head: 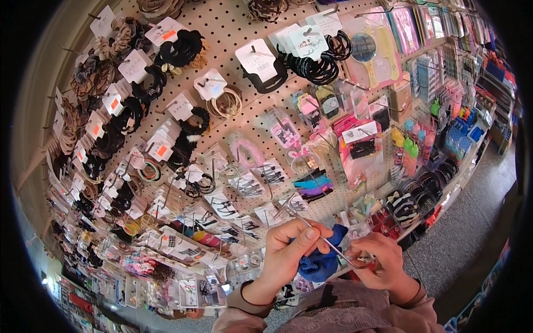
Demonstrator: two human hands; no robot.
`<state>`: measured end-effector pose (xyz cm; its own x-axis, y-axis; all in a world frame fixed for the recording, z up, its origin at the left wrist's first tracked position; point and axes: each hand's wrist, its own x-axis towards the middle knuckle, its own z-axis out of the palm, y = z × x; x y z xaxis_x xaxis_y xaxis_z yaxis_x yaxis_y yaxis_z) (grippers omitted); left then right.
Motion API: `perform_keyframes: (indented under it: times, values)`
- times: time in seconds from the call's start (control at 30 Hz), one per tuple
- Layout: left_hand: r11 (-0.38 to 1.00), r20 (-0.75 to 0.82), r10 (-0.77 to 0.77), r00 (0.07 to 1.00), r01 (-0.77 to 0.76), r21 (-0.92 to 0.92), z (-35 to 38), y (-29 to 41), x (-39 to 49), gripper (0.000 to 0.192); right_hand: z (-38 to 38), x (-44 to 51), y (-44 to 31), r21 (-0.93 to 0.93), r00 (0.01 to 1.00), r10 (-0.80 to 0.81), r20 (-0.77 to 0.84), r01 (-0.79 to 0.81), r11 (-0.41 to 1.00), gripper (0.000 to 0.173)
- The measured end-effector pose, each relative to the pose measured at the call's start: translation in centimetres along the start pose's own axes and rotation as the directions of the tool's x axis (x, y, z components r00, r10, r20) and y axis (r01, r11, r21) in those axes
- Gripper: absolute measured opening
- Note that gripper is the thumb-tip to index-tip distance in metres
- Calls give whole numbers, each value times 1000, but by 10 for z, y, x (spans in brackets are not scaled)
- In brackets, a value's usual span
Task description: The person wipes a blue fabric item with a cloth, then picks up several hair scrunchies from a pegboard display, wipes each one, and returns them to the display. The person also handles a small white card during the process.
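A thin metal pegboard hook (pixel 334 249) slants between my hands in front of the display wall. My left hand (pixel 289 246) pinches its shaft between thumb and fingers, below the bent back end. At the lower, curved tip my right hand (pixel 382 259) has its fingers curled around the hook. Blue fabric (pixel 320 266), perhaps a scrunchie or a cloth, shows behind the hook beside my left hand. Whether the left fingers also hold the fabric cannot be seen. My right fingertips are partly hidden.
A pegboard (pixel 227 25) rises ahead, crowded with protruding hooks. Carded black hair ties (pixel 264 77), scrunchies (pixel 183 48) and hair clips (pixel 222 205) hang from it. Black headbands (pixel 429 185) stand on a low shelf at right, beside a speckled floor (pixel 435 245).
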<state>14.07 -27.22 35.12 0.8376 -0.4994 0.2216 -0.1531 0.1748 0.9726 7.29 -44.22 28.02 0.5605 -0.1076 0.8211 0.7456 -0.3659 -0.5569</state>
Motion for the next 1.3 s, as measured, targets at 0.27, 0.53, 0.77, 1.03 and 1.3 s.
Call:
perform_keyframes:
  times: [0.27,0.53,0.77,1.03,1.3]
  values:
    - [1000,-10,4,1000,-4,2,-5,7,4,29,11,19,-3,-85,957,-291,18,292,953,35]
    - [997,-76,68,995,-66,29,-15,7,11,27,22,29,5,-121,953,-300,25,301,946,39]
    - [994,-32,105,994,-106,-17,-21,15,20,25,22,43,5,-321,891,-453,42,441,838,32]
    - [983,-15,180,984,-179,27,-23,49,37,28,7,97,-15,-542,756,-634,162,605,584,26]
    - [954,1,297,955,-297,31,-42,68,23,29,-24,172,-32,-680,600,-734,320,684,263,21]
